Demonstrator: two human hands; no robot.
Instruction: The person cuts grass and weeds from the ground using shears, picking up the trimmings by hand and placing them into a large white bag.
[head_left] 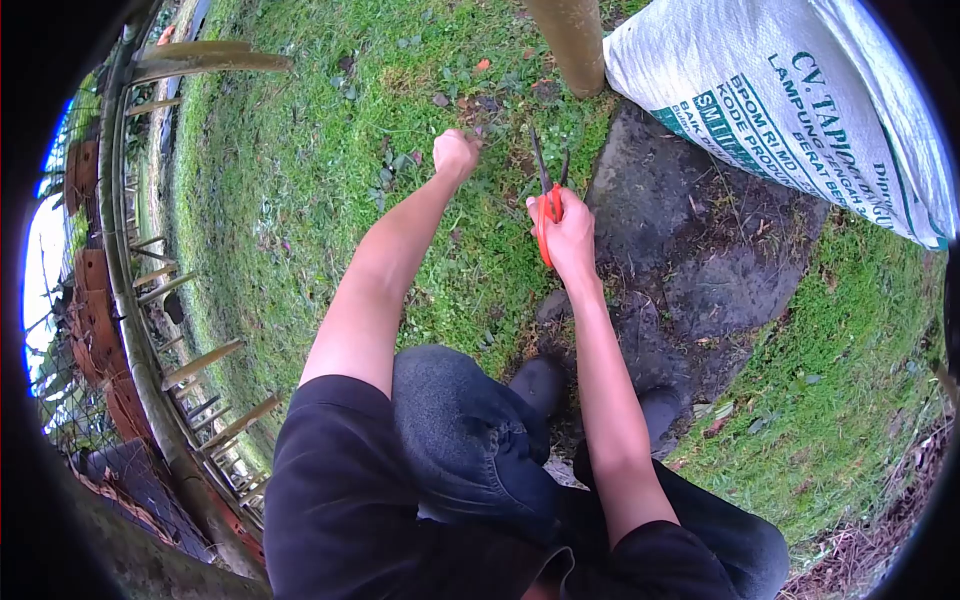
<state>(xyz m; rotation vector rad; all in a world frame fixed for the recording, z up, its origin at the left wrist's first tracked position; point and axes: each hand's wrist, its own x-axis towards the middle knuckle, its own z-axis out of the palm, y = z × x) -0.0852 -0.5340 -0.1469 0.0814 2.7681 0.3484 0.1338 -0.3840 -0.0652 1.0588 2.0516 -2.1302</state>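
My right hand (572, 238) grips a pair of scissors (553, 205) by their orange-red handles. The dark blades stand apart in a V and point away from me, over the grass (330, 190). To their left, my left hand (456, 156) is closed low over the grass and small weeds. Whatever its fingers pinch, if anything, is too small to make out. Both arms reach forward past my bent knee (450, 410).
A white sack (780, 100) with green print stands at the upper right, beside a wooden post (570, 45). Dark flat stones (740, 290) lie under and right of my right arm. A wood-and-wire fence (150, 340) runs along the left.
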